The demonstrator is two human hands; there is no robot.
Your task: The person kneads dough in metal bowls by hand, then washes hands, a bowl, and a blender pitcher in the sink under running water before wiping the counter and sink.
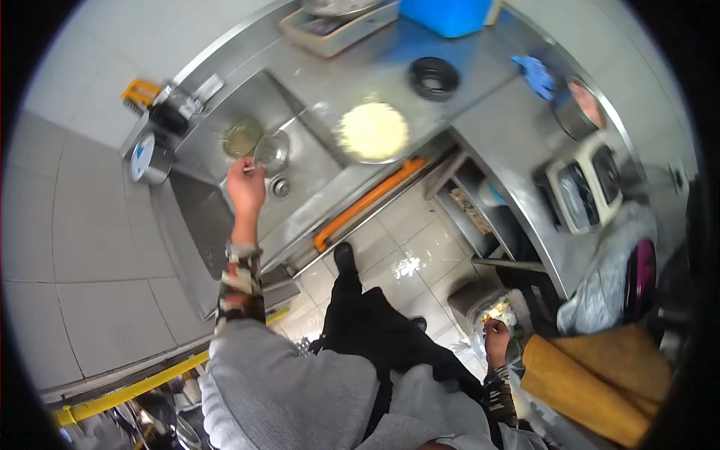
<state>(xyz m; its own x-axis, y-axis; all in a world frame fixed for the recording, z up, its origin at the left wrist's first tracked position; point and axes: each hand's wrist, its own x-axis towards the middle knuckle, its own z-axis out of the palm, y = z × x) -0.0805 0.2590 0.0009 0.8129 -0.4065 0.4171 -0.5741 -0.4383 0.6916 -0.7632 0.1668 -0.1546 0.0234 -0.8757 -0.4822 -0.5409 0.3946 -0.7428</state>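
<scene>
My left hand [247, 187] is over the steel sink [307, 161], its fingers closed round the handle of a round strainer or ladle [271, 151]. Beside that tool in the basin sits a round bowl [243, 139], close to my fingertips. The drain [280, 187] shows below the tool. On the counter right of the sink rests a round dish of pale yellow food [373, 131]. My right hand [495, 337] hangs low at my side above a bin [480, 300] with scraps; its fingers are curled, and whatever they may hold is too small to name.
A black round lid or dish [434, 79], a blue container [448, 16] and a beige tray [339, 31] stand on the counter. A blue glove [535, 76] and metal pot [576, 112] are farther right. An orange pipe [369, 204] runs along the sink's front edge.
</scene>
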